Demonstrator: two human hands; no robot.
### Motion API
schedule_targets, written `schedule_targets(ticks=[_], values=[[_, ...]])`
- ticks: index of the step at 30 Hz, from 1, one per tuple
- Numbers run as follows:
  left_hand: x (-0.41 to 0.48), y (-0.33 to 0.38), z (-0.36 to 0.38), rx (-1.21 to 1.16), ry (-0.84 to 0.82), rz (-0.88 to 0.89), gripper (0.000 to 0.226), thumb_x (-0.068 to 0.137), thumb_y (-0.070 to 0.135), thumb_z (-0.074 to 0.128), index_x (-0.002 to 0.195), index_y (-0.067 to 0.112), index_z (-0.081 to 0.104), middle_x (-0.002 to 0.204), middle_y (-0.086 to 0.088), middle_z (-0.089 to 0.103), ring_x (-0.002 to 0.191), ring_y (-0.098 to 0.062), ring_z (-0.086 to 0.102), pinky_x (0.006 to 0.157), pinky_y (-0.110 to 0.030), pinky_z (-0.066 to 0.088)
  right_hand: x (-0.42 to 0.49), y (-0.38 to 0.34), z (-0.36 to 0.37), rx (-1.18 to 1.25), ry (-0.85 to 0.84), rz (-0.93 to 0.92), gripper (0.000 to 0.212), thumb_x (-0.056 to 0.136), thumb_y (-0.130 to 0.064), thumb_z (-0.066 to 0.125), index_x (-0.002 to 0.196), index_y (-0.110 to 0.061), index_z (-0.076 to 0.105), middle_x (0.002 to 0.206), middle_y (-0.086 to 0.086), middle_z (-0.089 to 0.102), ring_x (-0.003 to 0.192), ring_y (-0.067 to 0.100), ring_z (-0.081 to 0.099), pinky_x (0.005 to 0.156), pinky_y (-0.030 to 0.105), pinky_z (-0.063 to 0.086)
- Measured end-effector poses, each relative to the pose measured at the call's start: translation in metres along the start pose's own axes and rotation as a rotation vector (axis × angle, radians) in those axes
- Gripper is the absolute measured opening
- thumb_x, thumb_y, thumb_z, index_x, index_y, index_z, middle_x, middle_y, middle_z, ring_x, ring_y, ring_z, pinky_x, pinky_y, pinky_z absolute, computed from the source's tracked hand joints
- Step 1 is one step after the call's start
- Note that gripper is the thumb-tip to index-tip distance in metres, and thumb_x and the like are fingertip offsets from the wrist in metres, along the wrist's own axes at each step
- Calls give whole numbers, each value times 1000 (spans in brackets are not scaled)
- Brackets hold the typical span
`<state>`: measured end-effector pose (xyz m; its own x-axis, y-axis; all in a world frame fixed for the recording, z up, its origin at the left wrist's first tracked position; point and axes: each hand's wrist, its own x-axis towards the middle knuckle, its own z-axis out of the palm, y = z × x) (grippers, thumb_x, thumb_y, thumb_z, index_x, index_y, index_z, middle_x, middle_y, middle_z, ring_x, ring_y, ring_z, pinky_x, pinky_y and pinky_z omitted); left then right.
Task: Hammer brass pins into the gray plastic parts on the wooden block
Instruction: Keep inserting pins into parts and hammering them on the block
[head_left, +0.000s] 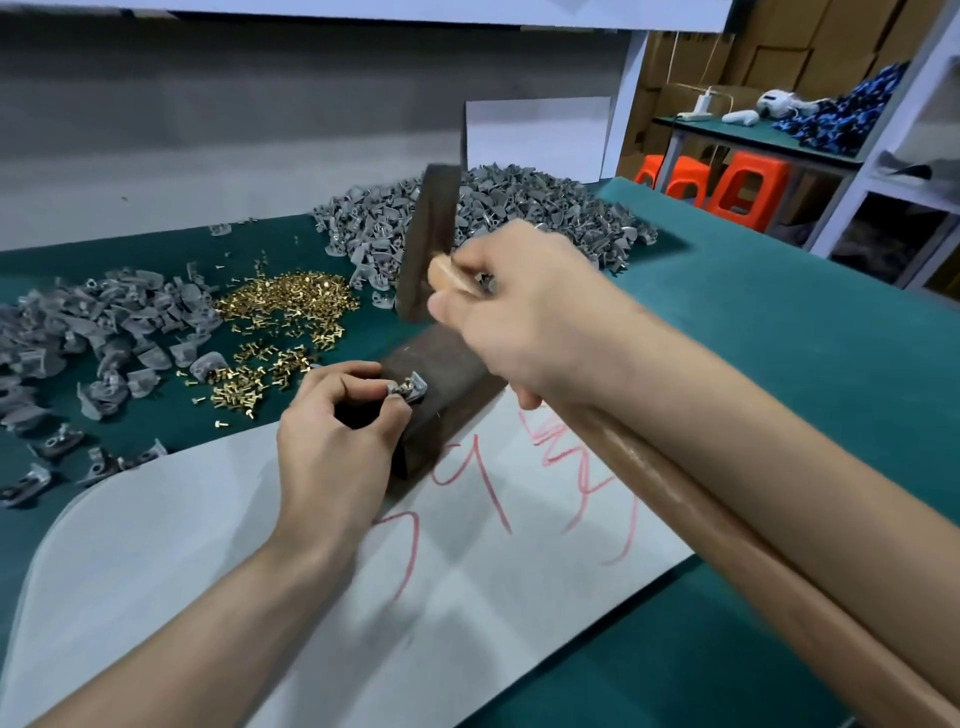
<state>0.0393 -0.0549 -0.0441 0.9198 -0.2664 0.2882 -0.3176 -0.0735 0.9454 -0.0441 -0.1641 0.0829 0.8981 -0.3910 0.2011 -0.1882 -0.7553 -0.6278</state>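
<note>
A dark wooden block (441, 379) lies across the green mat and a white sheet. On its near left edge sits a gray plastic part (413, 387) with a brass pin in it, pinched by my left hand (337, 431). My right hand (530, 317) grips the hammer (428, 244) close to its dark metal head, which hangs raised above the block's far end. The wooden handle runs back under my right forearm. Loose brass pins (280, 312) are heaped to the left of the block.
A large heap of gray parts (493, 213) lies behind the hammer, and another pile (93, 332) spreads at the far left. The white sheet (260, 545) with red writing covers the near mat. Orange stools (737, 192) and a shelf stand at the back right.
</note>
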Motion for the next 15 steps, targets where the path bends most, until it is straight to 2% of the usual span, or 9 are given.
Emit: schedule_targets(ticks=[3,5,7,10,12,13,15], values=[[0,-2,-1,-39,0,10,22,81,1,72,70,20,67,96,10,63,91,-6,61,84,-26,46,-2,2,18,-165,-134,4,25,93,-19,48,68,-15,47,69,4,51,43,16,48,26,22,35],[-1,-1,-2,-49,-2,18,25,80,0,72,68,21,66,94,12,61,87,0,60,82,-20,45,-2,2,22,-225,-186,13,28,94,-19,46,66,-16,43,70,4,49,49,18,46,30,19,38],[0,-1,-1,-37,1,12,26,80,1,72,67,23,66,94,13,61,84,5,58,80,-16,44,0,0,13,-188,-143,-13,24,94,-18,46,72,-12,51,65,2,47,46,15,45,30,16,37],[1,-2,-1,-42,7,-7,25,80,2,72,67,23,68,95,12,63,85,4,59,83,-21,45,2,-1,3,-145,-21,-91,15,93,-19,51,81,-11,56,62,-5,46,45,8,42,35,17,41],[2,-1,-1,-15,-4,9,26,80,2,72,67,24,67,94,13,62,84,8,58,81,-11,43,-1,7,11,-83,-38,-57,18,92,-18,51,75,-13,53,61,0,46,33,11,44,26,20,34],[1,0,-1,8,-13,23,28,80,2,72,67,26,67,93,14,62,84,10,57,79,-7,41,-3,13,16,-37,-45,-15,21,92,-16,50,71,-13,50,58,3,45,26,13,43,25,17,28],[1,0,-1,11,0,34,28,79,3,73,67,27,67,93,14,62,85,10,57,81,-11,42,1,31,18,140,15,74,28,93,-17,51,66,-12,48,49,4,44,21,14,39,29,14,28]])
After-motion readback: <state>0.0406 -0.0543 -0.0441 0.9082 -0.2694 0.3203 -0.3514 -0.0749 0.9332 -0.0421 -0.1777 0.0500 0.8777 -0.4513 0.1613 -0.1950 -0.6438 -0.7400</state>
